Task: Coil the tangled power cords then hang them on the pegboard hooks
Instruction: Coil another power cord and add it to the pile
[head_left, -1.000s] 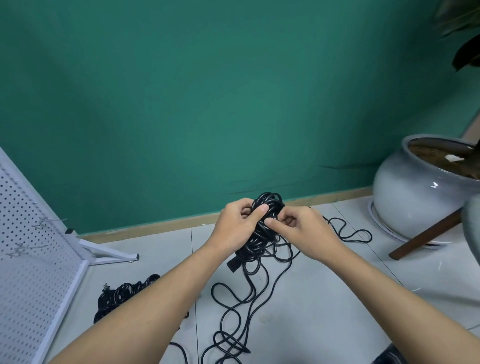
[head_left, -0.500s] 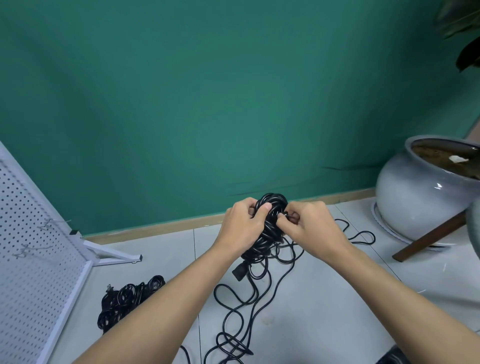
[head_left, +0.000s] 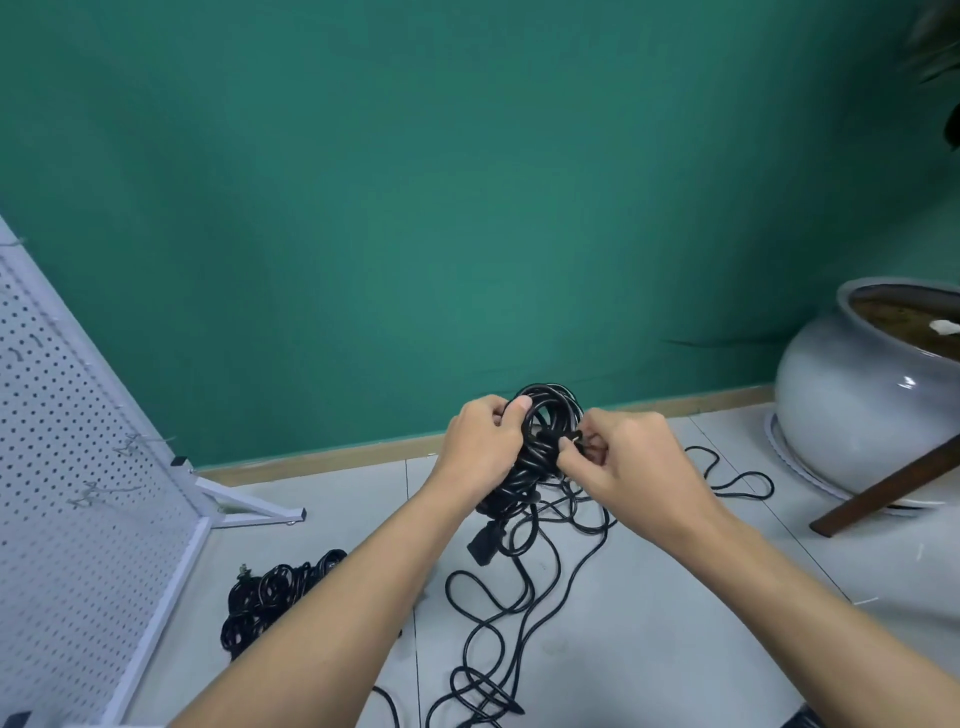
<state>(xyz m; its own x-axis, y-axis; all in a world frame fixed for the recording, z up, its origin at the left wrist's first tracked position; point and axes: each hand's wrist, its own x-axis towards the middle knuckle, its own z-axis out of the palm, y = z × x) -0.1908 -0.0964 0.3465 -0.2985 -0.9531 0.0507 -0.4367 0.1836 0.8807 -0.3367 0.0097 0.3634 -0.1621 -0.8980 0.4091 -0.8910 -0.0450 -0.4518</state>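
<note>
Both hands are up off the floor on one black cord bundle (head_left: 545, 441) — the left hand (head_left: 483, 447) wraps its side; the right hand (head_left: 623, 462) pinches a strand. Loose loops trail down below the grip; another cord pile (head_left: 275, 592) lies lower left, near the pegboard (head_left: 78, 467).

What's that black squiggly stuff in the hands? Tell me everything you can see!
It is a black power cord, thin, smooth and rubbery-looking. Its upper part is wound into a messy bunch of loops, held above the floor. The left hand grips the bunch, thumb over the top loops; the right hand pinches a piece at its side. Loose strands dangle and curl over the tiles, and a chunky black plug shows just under the bunch.
</note>
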